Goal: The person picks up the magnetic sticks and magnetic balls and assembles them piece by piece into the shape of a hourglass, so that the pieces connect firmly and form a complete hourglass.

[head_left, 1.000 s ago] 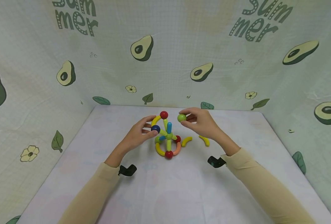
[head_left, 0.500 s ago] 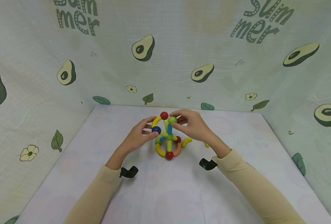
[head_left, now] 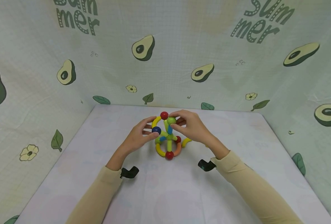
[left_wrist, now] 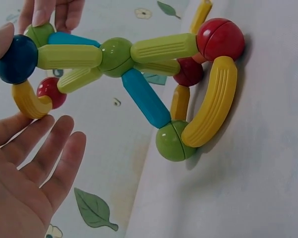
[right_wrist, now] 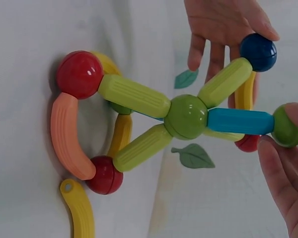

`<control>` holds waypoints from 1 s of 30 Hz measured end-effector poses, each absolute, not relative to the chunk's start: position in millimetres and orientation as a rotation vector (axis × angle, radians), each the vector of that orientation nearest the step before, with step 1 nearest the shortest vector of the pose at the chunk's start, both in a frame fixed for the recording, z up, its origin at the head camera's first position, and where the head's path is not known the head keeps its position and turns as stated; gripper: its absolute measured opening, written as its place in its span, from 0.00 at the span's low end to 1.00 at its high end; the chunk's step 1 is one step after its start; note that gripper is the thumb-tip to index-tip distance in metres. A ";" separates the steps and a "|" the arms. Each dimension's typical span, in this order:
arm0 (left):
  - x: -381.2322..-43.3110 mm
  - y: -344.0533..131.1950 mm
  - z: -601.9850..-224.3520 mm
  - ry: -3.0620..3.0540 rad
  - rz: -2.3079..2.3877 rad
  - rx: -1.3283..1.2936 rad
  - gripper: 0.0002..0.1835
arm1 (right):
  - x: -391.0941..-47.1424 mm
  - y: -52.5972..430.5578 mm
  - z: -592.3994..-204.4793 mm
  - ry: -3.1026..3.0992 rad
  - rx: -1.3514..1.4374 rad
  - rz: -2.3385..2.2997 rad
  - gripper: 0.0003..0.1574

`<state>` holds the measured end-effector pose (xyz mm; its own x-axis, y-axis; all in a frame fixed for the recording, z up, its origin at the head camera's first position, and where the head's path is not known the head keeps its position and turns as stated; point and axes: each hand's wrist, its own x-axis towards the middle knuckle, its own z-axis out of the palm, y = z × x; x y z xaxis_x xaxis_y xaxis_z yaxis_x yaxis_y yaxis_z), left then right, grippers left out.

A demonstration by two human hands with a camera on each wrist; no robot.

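Observation:
A magnetic ball-and-stick model [head_left: 169, 144] stands on the table, its base a ring of red and green balls joined by yellow and salmon curved rods. Straight rods meet at a central green ball [right_wrist: 186, 116]. My left hand [head_left: 137, 134] steadies the upper part: the thumb presses a dark blue ball [left_wrist: 17, 59], and a finger touches the yellow curved rod [left_wrist: 30, 103] under it. With thumb and fingers, my right hand [head_left: 191, 125] pinches a green ball [right_wrist: 287, 128] at the tip of an upper blue rod [right_wrist: 241, 121]. An upper red ball [head_left: 164, 115] sits between the hands.
A loose yellow curved rod [head_left: 186, 142] lies on the table [head_left: 168, 193] right of the base. A second one is almost hidden behind the right wrist. Cloth [head_left: 171, 18] printed with avocados and leaves hangs behind and at both sides.
My right hand has carried the green ball left and onto the tip of the upper blue rod, where it now meets it. The left hand has barely moved.

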<state>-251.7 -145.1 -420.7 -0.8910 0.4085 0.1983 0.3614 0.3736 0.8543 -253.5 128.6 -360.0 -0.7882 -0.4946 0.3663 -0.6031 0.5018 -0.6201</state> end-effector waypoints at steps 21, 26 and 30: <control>-254.0 -146.5 -422.0 2.558 1.574 0.733 0.41 | -254.3 189.2 -397.6 -2.686 0.708 1.146 0.28; -254.0 -147.5 -421.7 2.570 1.567 0.731 0.41 | -255.1 215.3 -425.9 -2.768 0.526 1.084 0.26; -254.1 -147.7 -422.3 2.571 1.571 0.741 0.41 | -256.2 229.6 -440.6 -2.830 0.401 1.056 0.26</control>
<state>-254.1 -147.7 -422.3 -0.8852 0.4150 0.2102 0.3763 0.3733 0.8480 -256.2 229.6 -440.6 -0.9610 -0.2113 0.1784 -0.2765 0.7259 -0.6298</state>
